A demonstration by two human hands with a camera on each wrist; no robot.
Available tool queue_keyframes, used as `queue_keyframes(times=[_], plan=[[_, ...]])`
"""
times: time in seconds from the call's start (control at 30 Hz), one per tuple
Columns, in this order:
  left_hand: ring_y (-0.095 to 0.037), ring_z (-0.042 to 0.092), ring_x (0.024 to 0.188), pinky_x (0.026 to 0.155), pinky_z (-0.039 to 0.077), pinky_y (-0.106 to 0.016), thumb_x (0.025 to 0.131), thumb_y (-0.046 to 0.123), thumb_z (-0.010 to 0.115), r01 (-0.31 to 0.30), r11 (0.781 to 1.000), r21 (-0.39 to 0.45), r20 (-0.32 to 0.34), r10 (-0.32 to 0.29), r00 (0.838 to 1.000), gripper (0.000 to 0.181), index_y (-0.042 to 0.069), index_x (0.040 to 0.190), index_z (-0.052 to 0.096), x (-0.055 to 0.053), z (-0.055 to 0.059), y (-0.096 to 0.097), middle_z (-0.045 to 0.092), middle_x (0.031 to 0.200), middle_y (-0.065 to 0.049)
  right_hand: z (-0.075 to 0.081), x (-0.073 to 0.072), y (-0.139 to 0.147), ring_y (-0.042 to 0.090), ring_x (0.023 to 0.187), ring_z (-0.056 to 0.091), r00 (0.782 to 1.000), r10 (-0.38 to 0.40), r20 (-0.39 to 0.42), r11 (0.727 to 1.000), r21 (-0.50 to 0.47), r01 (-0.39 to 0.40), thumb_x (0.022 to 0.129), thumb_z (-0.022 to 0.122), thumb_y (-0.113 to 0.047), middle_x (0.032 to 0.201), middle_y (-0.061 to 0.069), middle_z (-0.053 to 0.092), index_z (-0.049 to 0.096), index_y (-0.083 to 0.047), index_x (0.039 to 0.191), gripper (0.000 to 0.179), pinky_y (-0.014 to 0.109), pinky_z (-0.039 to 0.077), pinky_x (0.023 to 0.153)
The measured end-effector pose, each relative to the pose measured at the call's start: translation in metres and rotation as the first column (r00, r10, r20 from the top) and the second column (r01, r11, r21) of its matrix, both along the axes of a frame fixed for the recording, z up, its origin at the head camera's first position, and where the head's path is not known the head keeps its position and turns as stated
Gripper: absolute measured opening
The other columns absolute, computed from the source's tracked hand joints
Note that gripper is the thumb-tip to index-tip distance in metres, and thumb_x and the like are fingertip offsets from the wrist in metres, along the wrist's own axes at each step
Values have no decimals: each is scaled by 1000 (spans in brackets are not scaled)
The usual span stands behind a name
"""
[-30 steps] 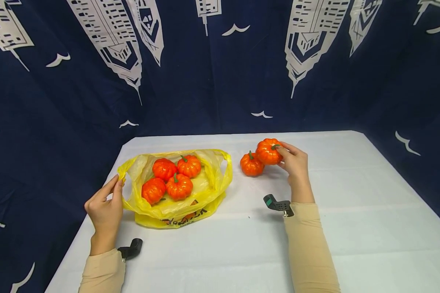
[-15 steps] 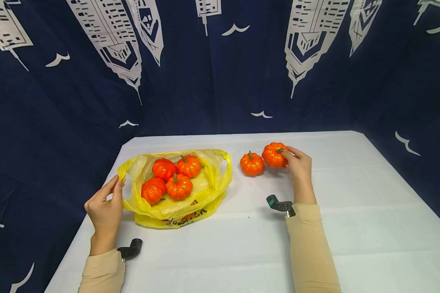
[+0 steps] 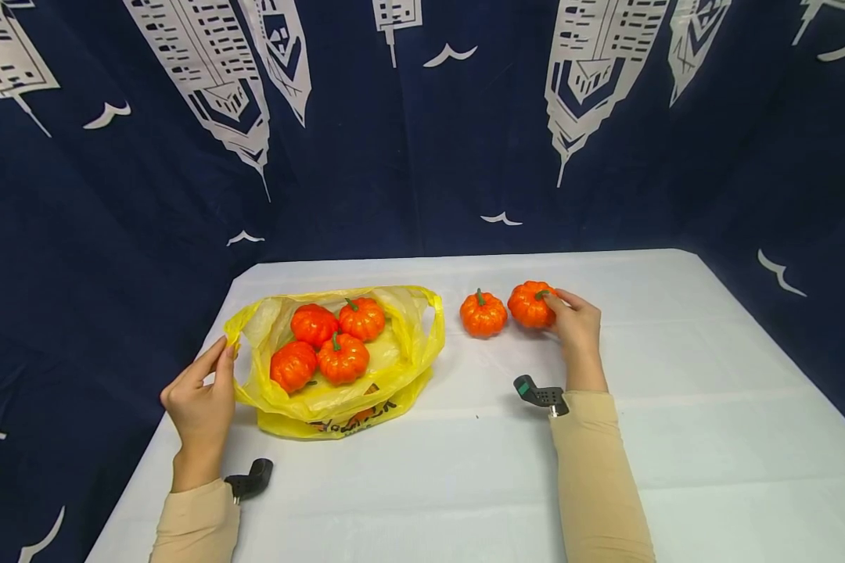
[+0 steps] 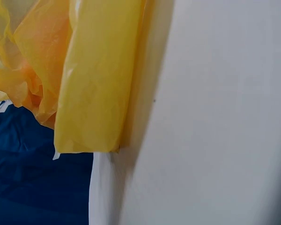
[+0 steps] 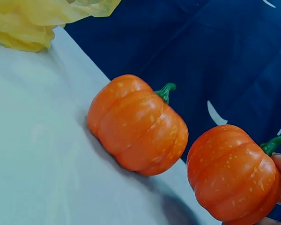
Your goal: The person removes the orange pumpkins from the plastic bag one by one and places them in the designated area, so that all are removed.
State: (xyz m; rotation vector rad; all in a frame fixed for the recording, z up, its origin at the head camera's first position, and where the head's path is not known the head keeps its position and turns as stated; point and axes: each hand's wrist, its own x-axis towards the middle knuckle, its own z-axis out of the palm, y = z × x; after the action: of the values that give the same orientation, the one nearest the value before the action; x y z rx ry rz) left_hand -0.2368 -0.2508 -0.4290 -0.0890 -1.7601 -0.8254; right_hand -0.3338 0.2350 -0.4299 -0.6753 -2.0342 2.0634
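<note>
My left hand [image 3: 200, 403] pinches the left handle of a yellow plastic bag [image 3: 394, 391] between thumb and fingers. The bag's mouth is spread wide, and several small orange pumpkins [image 3: 343, 358] lie inside it. Yellow film [image 4: 96, 84] fills the left of the left wrist view, where the hand itself is hidden. Right of the bag, my right hand [image 3: 579, 324] grips an orange pumpkin [image 5: 234, 176] from its right side, thumb near the green stem. Just left of it another pumpkin [image 5: 138, 125] sits upright on the table, stem up.
A white cloth covers the table [image 3: 690, 438], which runs back to a dark blue curtain [image 3: 422, 156] with white printed buildings and birds. Black wrist cameras [image 3: 538, 393] stick out from both beige sleeves.
My right hand has moved right and down with its pumpkin, away from overlapping the other one and lower toward the table. The left hand and bag have stayed in place.
</note>
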Motion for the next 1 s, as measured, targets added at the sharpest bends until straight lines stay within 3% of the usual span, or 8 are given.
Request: queue_keyframes(times=[0.23,0.33,0.6,0.67,0.8,1.0], plan=[[15,55,75,70,42,-1,72,5,71,-2,1000,15,1,2,1000,18,5,90,72,0,1,1,69,78,-16,-9,-4,0,20,111,47,998,-32,54,998,53,29,85,57,-30,138,6,38,48,-18,129,47,26,50,81],[17,54,75,68,41,0,70,0,71,-1,1000,28,0,1,1000,18,2,88,71,0,2,2,68,78,-17,-14,-5,-1,17,107,48,996,-55,66,995,82,50,84,58,-32,133,6,43,49,-18,128,47,17,50,72],[18,52,74,67,40,1,69,-1,72,-5,1000,27,-3,5,1000,19,3,88,71,-1,1,1,68,78,-18,-18,-4,-4,17,108,49,994,-78,73,984,165,65,84,57,-34,133,7,44,49,-18,128,47,23,49,81],[18,52,74,67,40,1,69,-1,72,-5,1000,25,-5,5,1000,19,2,88,71,-1,1,1,68,78,-18,-18,-3,-4,17,107,48,994,-75,76,983,174,61,84,57,-35,133,8,44,48,-17,129,49,20,50,77],[18,53,75,68,40,1,69,-2,72,-4,1000,24,-6,4,1000,19,2,88,71,-1,1,1,68,77,-18,-19,-4,-4,17,101,50,993,-79,87,977,206,60,84,58,-35,128,9,47,50,-18,128,48,16,50,57],[18,53,75,68,40,1,69,-2,72,-4,1000,29,-8,4,1000,19,1,87,71,-1,2,1,68,77,-19,-23,-7,-3,16,97,50,992,-86,88,971,230,63,83,59,-36,125,10,50,50,-18,127,48,17,48,53]])
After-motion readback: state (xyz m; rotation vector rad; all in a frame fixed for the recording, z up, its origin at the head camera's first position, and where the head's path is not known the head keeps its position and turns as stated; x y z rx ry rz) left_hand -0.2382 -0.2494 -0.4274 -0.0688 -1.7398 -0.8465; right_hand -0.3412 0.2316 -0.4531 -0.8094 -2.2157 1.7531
